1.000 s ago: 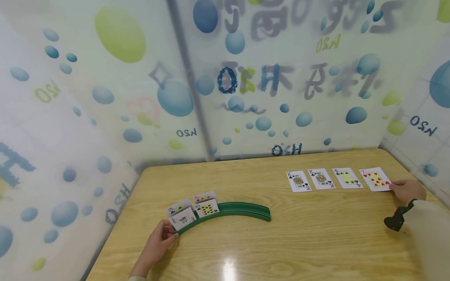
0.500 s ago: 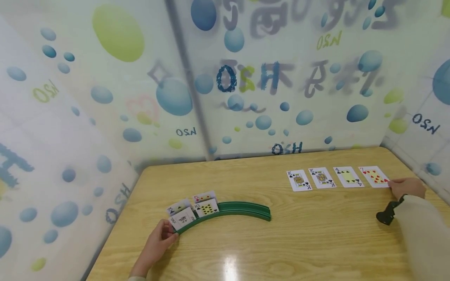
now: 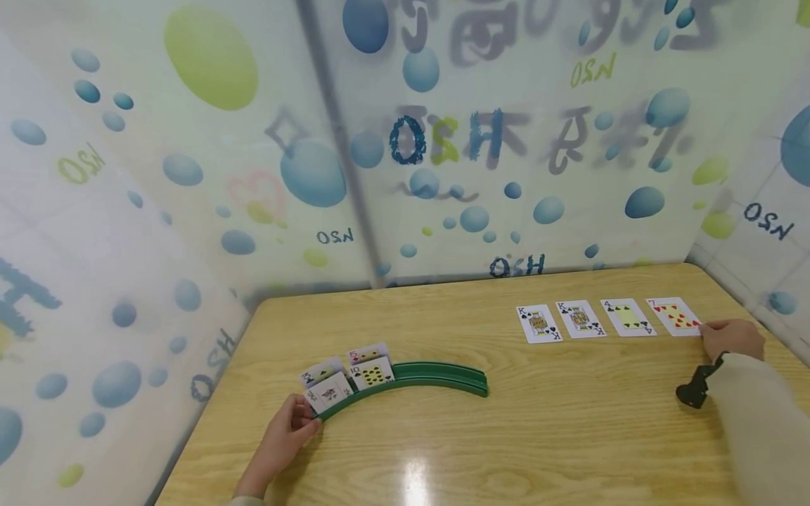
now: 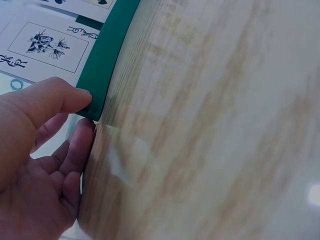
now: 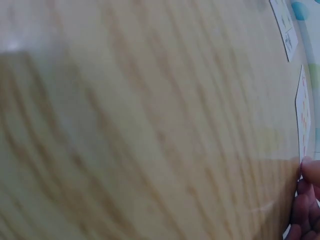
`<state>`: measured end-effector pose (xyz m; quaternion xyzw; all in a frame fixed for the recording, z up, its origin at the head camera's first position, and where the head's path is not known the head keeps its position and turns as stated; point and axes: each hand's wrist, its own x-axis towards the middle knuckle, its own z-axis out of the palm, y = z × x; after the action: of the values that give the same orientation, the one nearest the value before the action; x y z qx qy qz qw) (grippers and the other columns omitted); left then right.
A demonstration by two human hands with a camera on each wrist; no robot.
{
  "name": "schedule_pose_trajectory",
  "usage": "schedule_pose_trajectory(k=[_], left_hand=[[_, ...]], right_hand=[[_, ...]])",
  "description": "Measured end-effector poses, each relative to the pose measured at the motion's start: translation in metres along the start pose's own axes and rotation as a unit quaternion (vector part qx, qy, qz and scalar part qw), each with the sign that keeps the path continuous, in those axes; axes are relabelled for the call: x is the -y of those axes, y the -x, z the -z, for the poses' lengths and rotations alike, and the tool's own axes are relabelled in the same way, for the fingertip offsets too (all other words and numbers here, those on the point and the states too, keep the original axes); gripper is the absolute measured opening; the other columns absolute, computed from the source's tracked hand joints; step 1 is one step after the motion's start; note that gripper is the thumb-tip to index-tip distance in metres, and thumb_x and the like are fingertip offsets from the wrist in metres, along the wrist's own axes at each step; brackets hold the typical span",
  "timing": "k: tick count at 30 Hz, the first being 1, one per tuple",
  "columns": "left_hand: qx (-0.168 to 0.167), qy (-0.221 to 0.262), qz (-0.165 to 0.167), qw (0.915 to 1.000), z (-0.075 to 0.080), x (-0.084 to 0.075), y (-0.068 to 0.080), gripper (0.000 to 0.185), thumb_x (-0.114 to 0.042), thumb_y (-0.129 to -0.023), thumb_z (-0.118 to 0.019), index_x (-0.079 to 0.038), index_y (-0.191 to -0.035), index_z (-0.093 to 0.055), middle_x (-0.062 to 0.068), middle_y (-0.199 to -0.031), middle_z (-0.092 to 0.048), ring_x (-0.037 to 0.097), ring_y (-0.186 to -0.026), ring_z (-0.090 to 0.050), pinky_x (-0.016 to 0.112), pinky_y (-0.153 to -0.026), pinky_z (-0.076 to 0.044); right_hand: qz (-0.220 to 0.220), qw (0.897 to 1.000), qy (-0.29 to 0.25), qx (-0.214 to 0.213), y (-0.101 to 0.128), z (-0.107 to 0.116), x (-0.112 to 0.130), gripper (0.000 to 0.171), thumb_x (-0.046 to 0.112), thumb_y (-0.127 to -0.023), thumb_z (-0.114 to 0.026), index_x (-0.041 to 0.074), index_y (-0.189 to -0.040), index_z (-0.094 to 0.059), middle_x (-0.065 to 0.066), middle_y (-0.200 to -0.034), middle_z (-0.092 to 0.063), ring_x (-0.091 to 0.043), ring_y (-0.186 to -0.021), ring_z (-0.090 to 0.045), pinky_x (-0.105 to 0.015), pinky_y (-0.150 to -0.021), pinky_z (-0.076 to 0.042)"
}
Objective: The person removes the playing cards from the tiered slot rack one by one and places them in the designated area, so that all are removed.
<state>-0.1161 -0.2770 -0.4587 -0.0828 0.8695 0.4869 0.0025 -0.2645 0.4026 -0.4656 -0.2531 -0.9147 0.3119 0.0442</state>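
Note:
At the table's left, my left hand (image 3: 290, 430) grips the near end of a curved green card holder (image 3: 443, 372). In the left wrist view, the thumb presses on the holder's tip (image 4: 95, 95), with the fingers curled below. A joker (image 3: 329, 393) and a black ten (image 3: 372, 374) stand in its front slot. Behind them are a five of diamonds (image 3: 368, 353) and another partly hidden card (image 3: 321, 371). Far right, my right hand (image 3: 734, 339) pinches the near right corner of a seven of hearts (image 3: 673, 316), lying face up; the right wrist view shows the thumb over the card's edge (image 5: 302, 117).
Left of the seven lie a four of clubs (image 3: 628, 318), a king (image 3: 580, 320) and another king (image 3: 538, 324), in a row. Patterned walls rise behind and beside the wooden table (image 3: 538, 436).
The seven of hearts has shifted slightly toward the back, with my right hand, and lies more evenly in the row. My left hand and the holder stay put.

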Motion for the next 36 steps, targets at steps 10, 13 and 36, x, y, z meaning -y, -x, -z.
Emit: schedule_pose_trajectory(k=[10, 13, 36], left_hand=[[0.004, -0.009, -0.003, 1.0, -0.001, 0.001, -0.003, 0.026, 0.002, -0.083, -0.064, 0.001, -0.103, -0.047, 0.011, -0.095, -0.054, 0.017, -0.08, -0.055, 0.025, -0.069, -0.047], [0.005, -0.011, 0.0, 0.9999, -0.002, 0.002, -0.004, 0.025, 0.001, -0.084, -0.064, 0.0, -0.102, -0.047, 0.011, -0.094, -0.054, 0.016, -0.08, -0.055, 0.026, -0.069, -0.047], [0.012, -0.013, 0.023, 0.9996, 0.001, 0.0, -0.001, 0.026, 0.001, -0.085, -0.062, 0.002, -0.105, -0.045, 0.012, -0.095, -0.054, 0.019, -0.082, -0.055, 0.026, -0.069, -0.047]], right_hand=[[-0.014, 0.999, -0.036, -0.021, 0.006, 0.004, -0.002, 0.043, 0.02, -0.094, -0.043, -0.016, -0.117, -0.05, -0.035, -0.114, -0.05, -0.048, -0.099, -0.047, -0.05, -0.072, -0.041], [-0.014, 0.998, -0.059, -0.028, 0.007, 0.004, -0.004, 0.045, 0.022, -0.094, -0.044, -0.015, -0.119, -0.05, -0.035, -0.119, -0.048, -0.048, -0.105, -0.044, -0.053, -0.079, -0.039], [0.181, 0.976, -0.119, -0.021, 0.043, -0.016, 0.059, 0.045, 0.031, -0.093, -0.054, -0.01, -0.111, -0.059, -0.023, -0.098, -0.058, -0.019, -0.079, -0.048, -0.028, -0.06, -0.037]])
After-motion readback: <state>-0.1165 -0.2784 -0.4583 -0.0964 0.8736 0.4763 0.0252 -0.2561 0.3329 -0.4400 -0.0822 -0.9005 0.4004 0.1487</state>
